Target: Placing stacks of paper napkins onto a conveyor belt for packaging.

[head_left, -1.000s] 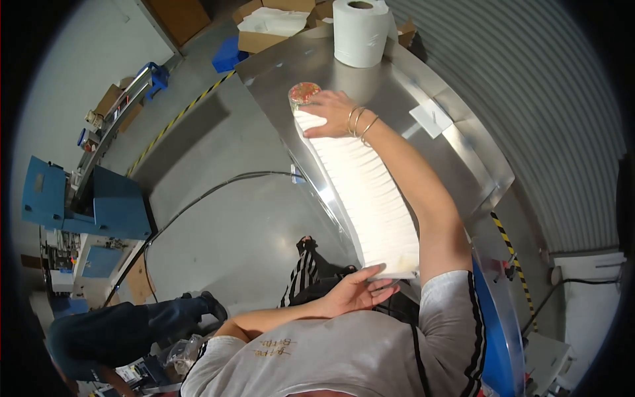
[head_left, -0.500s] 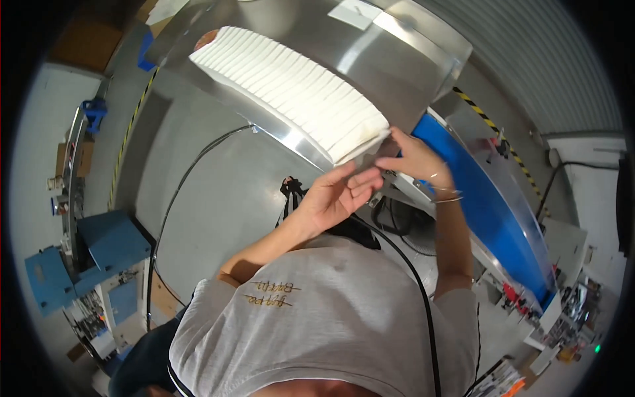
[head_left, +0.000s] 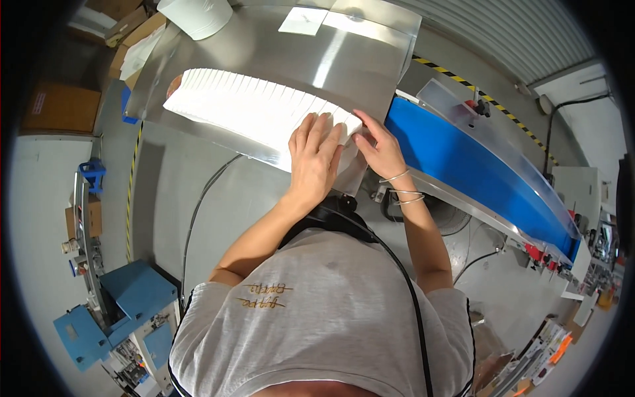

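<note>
A long row of white, thin, folded-looking pieces [head_left: 245,102] stands packed side by side on a steel table [head_left: 264,46]; their exact kind cannot be told. My left hand [head_left: 314,155] lies over the near right part of the row, fingers stretched out and apart on the pieces. At the row's right end is my right hand [head_left: 382,151], its thumb and forefinger apart and touching the last piece. A brown rounded thing [head_left: 174,87] shows at the row's far left end.
Right of the table runs a blue conveyor belt [head_left: 456,159] with a clear side guard [head_left: 503,145]. A white bucket [head_left: 196,16] and a flat white sheet [head_left: 303,21] sit on the table's far side. A black cable [head_left: 403,271] hangs across my shirt.
My left hand has moved from below the row's right end onto the pieces, turning palm down. My right hand stays at the end. The head view has shifted.
</note>
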Tool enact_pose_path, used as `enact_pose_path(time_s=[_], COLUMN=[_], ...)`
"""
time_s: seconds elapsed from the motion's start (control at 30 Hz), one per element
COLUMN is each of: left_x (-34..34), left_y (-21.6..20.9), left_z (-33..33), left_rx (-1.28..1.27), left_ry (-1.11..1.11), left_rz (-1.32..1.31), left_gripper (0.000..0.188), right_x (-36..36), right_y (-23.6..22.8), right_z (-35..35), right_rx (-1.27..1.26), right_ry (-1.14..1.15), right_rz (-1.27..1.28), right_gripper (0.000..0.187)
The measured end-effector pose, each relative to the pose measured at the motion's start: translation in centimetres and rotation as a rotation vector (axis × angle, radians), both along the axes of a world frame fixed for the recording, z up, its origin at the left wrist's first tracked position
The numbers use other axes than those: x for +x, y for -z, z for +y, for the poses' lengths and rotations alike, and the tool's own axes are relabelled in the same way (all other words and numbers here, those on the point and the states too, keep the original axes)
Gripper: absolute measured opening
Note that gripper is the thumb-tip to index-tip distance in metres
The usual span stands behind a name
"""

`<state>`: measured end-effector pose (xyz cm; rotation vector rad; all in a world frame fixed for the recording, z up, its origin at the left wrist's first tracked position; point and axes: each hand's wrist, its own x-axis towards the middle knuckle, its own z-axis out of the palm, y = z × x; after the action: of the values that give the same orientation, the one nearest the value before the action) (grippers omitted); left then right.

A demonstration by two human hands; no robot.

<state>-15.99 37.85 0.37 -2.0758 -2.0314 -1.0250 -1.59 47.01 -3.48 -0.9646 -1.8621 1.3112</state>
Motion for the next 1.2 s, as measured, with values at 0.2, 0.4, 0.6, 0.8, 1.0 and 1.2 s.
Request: enact_pose_path(time_s=[0.2,0.4,0.6,0.8,1.0,1.2], left_x=[-0.5,-0.7,-1.5,-1.4,-1.6,-2.0], left_y=[0.3,-0.3,0.7,0.4,0.4,-0.7], left_z=[0.0,-0.1,-0.1,0.0,-0.2,-0.2], left_rx=[0.027,-0.009,-0.006,0.068,0.017,0.016], left_ry=[0.020,0.039,-0.065,-0.041,-0.024,-0.097], left_rz=[-0.004,-0.014,-0.004,-0.059,-0.062,-0.060], left_gripper=[0.036,0.037,0.041,0.032,0.028,0.036], right_x=[1.3,2.0,7.0,16.3,6.1,1.8], right_y=[-1.0,-0.2,3.0,6.9,-3.3,1.4], right_z=[0.7,2.6,3.7,5.5,2.6,3.1], right_rx=[0.057,0.308,-0.246,0.312,0.070,-0.068], right_ry=[0.051,-0.249,0.417,0.976,0.091,-0.138], right_rz=[-0.123,-0.049,-0.272,-0.698,-0.300,-0.011], right_gripper=[0.048,0.038,0.031,0.042,0.053,0.034])
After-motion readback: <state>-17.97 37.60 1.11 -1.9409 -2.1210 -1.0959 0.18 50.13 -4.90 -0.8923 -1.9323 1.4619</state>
